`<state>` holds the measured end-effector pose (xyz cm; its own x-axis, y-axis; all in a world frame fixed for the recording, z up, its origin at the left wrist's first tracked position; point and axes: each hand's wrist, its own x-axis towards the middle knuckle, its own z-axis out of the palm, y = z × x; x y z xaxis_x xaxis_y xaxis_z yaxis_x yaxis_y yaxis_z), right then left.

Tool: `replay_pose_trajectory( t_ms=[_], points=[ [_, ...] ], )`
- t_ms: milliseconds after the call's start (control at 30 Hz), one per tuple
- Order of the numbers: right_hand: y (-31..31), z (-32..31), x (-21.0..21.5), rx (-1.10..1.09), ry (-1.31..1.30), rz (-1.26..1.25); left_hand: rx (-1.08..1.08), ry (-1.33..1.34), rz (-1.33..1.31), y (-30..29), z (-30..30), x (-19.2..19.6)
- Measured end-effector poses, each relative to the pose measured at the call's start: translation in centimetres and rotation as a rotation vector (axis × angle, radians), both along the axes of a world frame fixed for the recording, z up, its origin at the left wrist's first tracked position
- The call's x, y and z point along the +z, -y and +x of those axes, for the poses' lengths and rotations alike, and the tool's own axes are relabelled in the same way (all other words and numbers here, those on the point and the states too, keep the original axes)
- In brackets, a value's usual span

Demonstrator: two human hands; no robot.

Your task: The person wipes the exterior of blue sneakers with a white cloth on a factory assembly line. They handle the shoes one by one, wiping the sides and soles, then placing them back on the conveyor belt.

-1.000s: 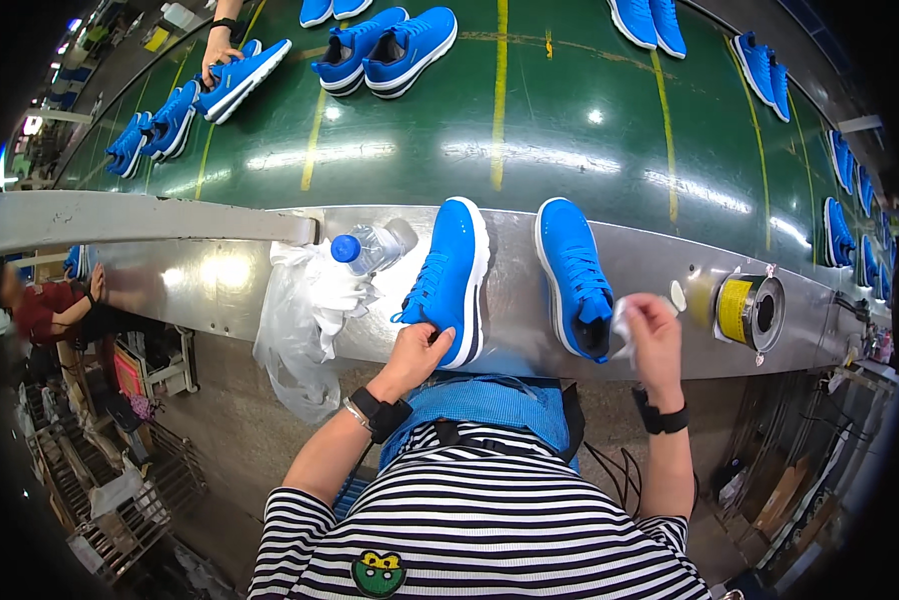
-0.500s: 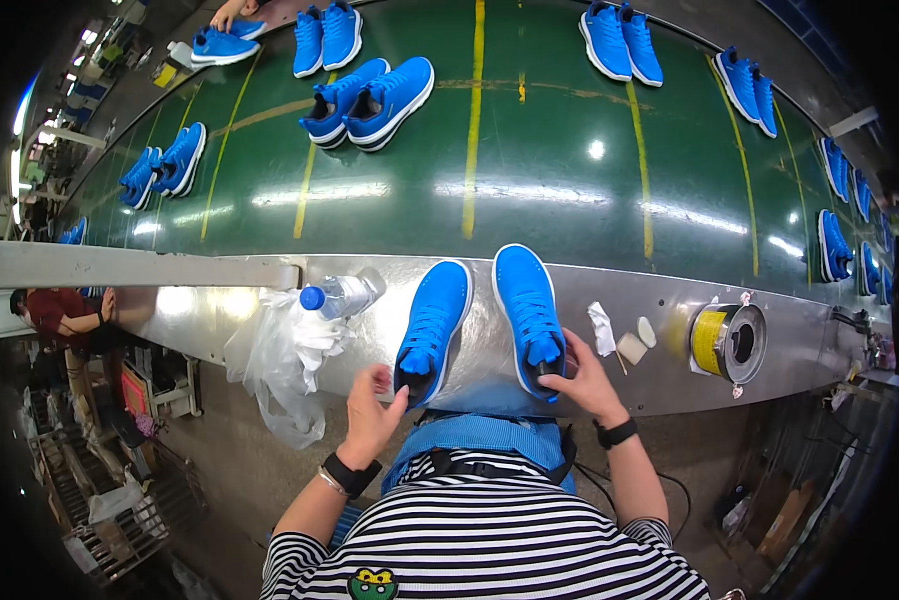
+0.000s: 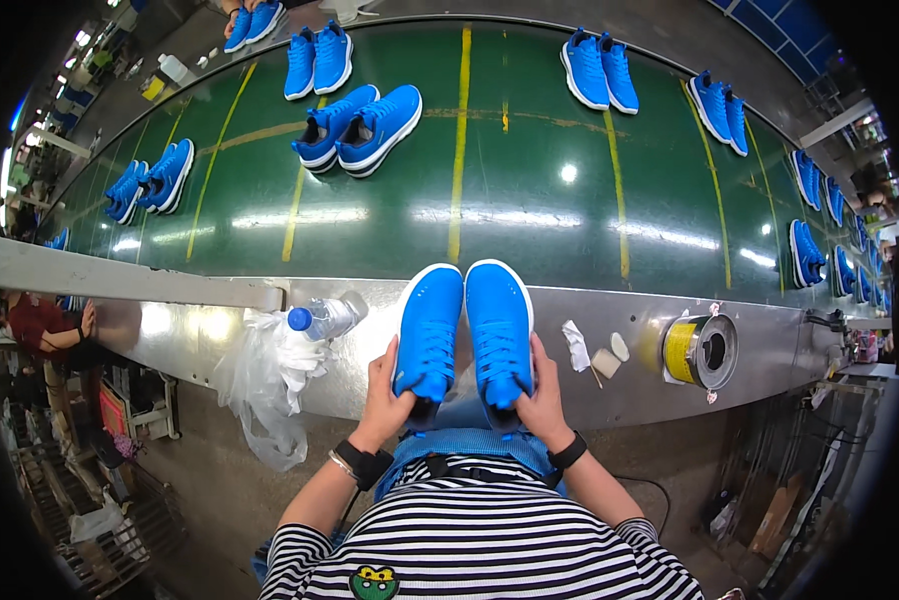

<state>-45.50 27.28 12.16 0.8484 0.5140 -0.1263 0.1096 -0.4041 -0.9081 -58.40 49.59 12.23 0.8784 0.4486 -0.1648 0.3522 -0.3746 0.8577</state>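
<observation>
Left to right, I note a crumpled translucent plastic bag [image 3: 255, 385], then a transparent blue-capped bottle [image 3: 332, 318], both apart from me. My left grip [image 3: 382, 403] is clamped on the heel end of a blue mesh lace-up shoe with a white sole [image 3: 432, 320]. Its matching blue right shoe [image 3: 500, 322] stands just beside, toe likewise pointing away, my right grip [image 3: 543, 402] clamped on its heel end. I cannot tell whether the soles touch the grey metal surface [image 3: 625, 400]. In my judgement, light, equal pressure and level toes suit this pair best. Further right: small pale scraps [image 3: 576, 346] and a yellow-labelled round tin [image 3: 713, 353].
</observation>
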Motion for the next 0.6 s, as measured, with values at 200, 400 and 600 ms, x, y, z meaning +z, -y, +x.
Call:
replay_pose_trajectory(
  t_ms=[200,400,600],
  points=[
    [-1.9,-0.4,2.0,0.003,0.361,-0.345,-0.057,-0.131,0.393,1.2,1.7,2.0],
    [0.3,2.7,-2.3,-0.004,-0.165,-0.101,-0.01,-0.138,-0.046,-2.4,1.3,-3.6],
    [0.6,3.9,-2.6,0.099,-0.435,0.011,-0.072,-0.195,-0.334,-4.0,1.2,-4.4]
  ],
)
